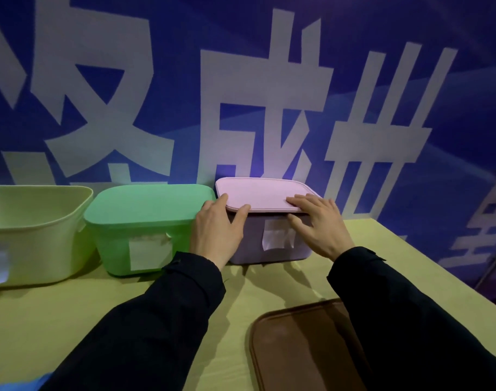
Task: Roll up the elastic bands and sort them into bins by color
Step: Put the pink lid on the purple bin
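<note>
Hands meet on the pink lid [262, 193] of the pink bin [269, 249], which stands at the far edge of the table [71, 320], just right of the lidded green bin [139, 230]. The left hand [217, 230] pinches the lid's near-left corner, thumb on top; the right hand [318, 221] lies with fingers on the lid's near-right edge and thumb below the rim, so both grips clamp the lid. Its long axis runs left to right, square across both hands, so neither is nearer. No elastic bands are visible; whether any sit inside cannot be told. An open cream bin [35, 235] stands far left, a brown tray [297, 348] near right.
</note>
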The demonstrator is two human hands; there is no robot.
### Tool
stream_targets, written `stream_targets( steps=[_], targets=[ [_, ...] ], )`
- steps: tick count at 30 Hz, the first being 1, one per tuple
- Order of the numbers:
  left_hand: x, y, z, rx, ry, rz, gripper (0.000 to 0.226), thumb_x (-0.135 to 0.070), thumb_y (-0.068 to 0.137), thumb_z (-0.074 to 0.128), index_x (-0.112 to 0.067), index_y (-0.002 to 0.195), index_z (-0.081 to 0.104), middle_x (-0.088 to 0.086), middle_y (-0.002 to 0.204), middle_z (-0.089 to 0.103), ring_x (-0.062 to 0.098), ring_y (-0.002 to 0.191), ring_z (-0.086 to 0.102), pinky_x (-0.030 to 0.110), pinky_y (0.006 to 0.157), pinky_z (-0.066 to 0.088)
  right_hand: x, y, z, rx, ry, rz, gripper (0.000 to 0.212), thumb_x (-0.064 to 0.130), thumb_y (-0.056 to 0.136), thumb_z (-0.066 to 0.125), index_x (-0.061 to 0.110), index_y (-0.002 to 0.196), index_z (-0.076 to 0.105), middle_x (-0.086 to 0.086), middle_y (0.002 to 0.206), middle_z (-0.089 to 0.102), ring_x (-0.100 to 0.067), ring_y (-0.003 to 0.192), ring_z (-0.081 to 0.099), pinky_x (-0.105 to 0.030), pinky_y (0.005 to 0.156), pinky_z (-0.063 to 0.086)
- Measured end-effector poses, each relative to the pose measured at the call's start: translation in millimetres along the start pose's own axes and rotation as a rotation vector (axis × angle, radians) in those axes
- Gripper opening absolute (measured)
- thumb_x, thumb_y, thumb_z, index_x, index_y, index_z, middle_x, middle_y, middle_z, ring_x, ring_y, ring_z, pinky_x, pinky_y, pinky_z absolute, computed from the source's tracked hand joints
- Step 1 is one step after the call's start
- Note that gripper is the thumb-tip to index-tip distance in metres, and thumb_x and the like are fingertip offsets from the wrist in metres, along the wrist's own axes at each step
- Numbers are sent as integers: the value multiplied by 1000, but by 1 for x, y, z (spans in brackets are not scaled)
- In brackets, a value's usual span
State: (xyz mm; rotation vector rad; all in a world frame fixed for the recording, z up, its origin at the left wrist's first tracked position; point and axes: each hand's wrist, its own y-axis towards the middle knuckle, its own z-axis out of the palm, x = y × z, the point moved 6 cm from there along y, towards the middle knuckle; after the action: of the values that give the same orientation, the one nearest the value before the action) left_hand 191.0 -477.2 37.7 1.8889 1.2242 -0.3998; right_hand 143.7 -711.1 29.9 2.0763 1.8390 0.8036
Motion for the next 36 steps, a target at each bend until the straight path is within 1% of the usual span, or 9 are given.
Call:
stream_targets(
  steps=[5, 9, 12, 16, 19, 24, 31, 34, 36],
  targets=[
    [0, -8, 4, 102, 50, -11, 52, -44, 102, 53, -7, 138, 55, 19, 148, 48, 36, 134, 49, 40, 105, 42, -2, -1, 5, 9, -39, -1, 52, 64, 96, 43, 38, 139, 56, 10, 146, 55, -17, 138, 44, -58, 123, 15],
    [1, -6, 2, 87, 161, 99, 41, -44, 102, 52, -9, 121, 62, 7, 117, 62, 27, 105, 62, 39, 86, 53, -8, -1, 6, 18, -25, 5, 55, 70, 95, 40, 39, 137, 58, 12, 143, 57, -16, 136, 46, -58, 121, 18],
    [3, -5, 7, 131, 355, 145, 36, -46, 103, 45, -13, 118, 51, 5, 120, 53, 29, 96, 63, 45, 78, 55, -3, 4, 0, 8, -17, 2, 55, 72, 96, 35, 38, 130, 63, 11, 136, 62, -15, 125, 51, -45, 112, 31],
    [3, 3, 14, 175, 380, 155, 37, -45, 105, 35, -12, 118, 46, 8, 123, 49, 34, 98, 61, 48, 81, 54, 9, 25, -4, 69, -131, 102, 56, 70, 97, 31, 35, 119, 69, 5, 129, 63, -20, 115, 54, -43, 97, 40],
    [3, 10, 14, 189, 360, 136, 33, -40, 106, 29, -15, 113, 50, 6, 111, 53, 33, 96, 61, 49, 84, 53, 11, 34, 2, 119, -64, 198, 49, 68, 94, 39, 29, 110, 65, 0, 125, 66, -21, 107, 57, -46, 103, 44],
    [-18, 10, 6, 162, 684, 190, 28, -29, 103, 35, -18, 116, 58, 6, 113, 59, 30, 99, 60, 37, 71, 40, 9, 36, 3, 249, -232, 121, 50, 59, 99, 31, 36, 137, 54, 1, 145, 55, -28, 120, 51, -39, 91, 42],
    [-20, 28, 31, 133, 490, 218, 47, -52, 101, 35, -15, 117, 59, 9, 119, 63, 31, 112, 56, 45, 95, 39, 13, 70, 16, 308, -172, 242, 51, 72, 82, 50, 25, 101, 59, -5, 112, 63, -24, 98, 59, -43, 87, 54],
    [-21, 32, 40, 133, 511, 229, 44, -47, 99, 32, -14, 116, 55, 12, 116, 62, 33, 106, 59, 45, 97, 39, 24, 82, 20, 312, -134, 243, 50, 64, 84, 56, 20, 108, 56, -4, 106, 64, -22, 87, 61, -38, 77, 54],
    [-20, 31, 46, 113, 515, 241, 44, -43, 96, 27, -15, 116, 55, 12, 116, 64, 31, 107, 58, 45, 99, 37, 31, 87, 23, 278, -136, 174, 55, 64, 89, 52, 24, 127, 54, 2, 123, 59, -23, 103, 60, -39, 86, 50]
  ],
)
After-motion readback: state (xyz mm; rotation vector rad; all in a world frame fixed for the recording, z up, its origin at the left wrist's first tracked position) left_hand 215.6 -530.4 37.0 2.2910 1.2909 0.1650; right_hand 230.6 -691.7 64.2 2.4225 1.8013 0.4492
